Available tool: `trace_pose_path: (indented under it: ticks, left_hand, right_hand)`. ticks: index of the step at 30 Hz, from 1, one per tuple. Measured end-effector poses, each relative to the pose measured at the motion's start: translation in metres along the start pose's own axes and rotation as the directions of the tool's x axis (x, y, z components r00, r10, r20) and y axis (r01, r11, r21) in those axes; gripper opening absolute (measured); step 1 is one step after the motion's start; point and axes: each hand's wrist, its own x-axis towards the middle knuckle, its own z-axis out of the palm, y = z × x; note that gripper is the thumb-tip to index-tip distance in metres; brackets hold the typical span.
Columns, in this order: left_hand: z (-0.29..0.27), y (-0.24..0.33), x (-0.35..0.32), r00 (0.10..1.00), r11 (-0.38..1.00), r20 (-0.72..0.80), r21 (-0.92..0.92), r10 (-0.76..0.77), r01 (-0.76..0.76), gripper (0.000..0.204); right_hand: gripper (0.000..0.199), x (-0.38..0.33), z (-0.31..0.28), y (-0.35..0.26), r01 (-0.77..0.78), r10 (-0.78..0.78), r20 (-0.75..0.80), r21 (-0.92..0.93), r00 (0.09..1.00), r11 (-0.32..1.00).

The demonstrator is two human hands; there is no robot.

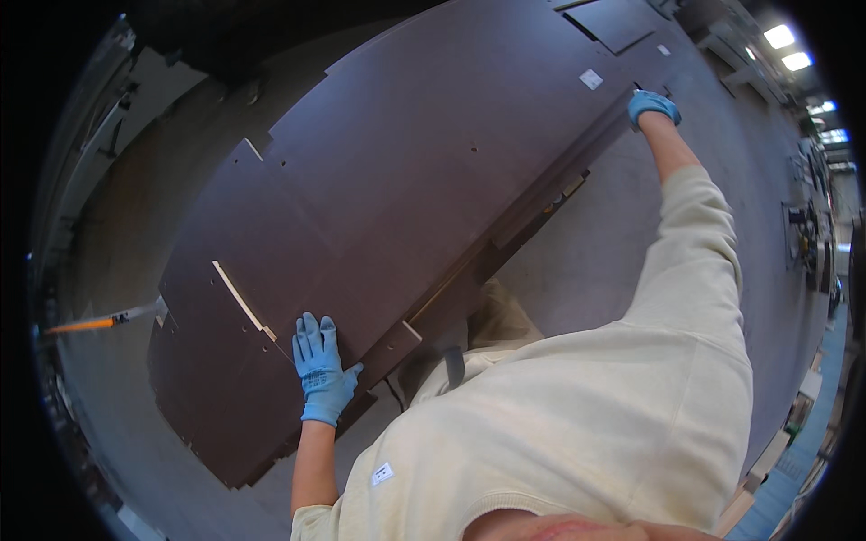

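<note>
1. Brown panel (388, 180) lies ahead of the wearer, face up, over other dark boards; its long axis runs aslant, from lower left to upper right of the view.
2. Left hand (325, 371), blue glove: palm down on the face, fingers extended, thumb spread, clasping nothing. Sits just inside the near long edge, toward the left end.
3. Right hand (656, 108), same glove: arm stretched out, fingers curled at the near long edge, toward the right end. Cannot tell whether it grips the edge or something small (the glove hides it).
4. Key relation: both hands are at one long edge, well apart along the axis; most of the panel's width lies beyond them. Left is nearer the body.
5. Pale slot (239, 296) beyond the left fingertips; white label (591, 79) near the right hand.
</note>
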Motion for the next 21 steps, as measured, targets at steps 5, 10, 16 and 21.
trace_pose_path:
  ticks: [5,10,16,21]
  left_hand:
    - [0.010,0.018,0.010,0.994,0.992,-0.017,0.058,-0.110,0.110,0.119]
    - [0.019,0.022,0.002,0.990,0.989,-0.066,-0.089,-0.127,0.121,0.101]
    - [0.012,-0.073,0.011,0.893,0.776,-0.329,-0.629,-0.307,0.035,0.076]
    - [0.043,-0.161,0.053,0.692,0.751,-0.294,-0.215,-0.659,0.624,0.077]
  right_hand:
    - [0.048,-0.093,-0.006,-0.140,0.687,-0.775,0.155,0.380,0.613,0.620]
    - [0.068,-0.301,-0.061,-0.270,0.796,-0.955,0.290,0.592,-0.065,0.126]
    - [0.043,-0.310,-0.096,-0.358,0.779,-0.963,0.266,0.592,0.053,0.206]
    - [0.069,-0.343,-0.085,-0.372,0.940,-0.855,0.469,0.336,-0.221,-0.058]
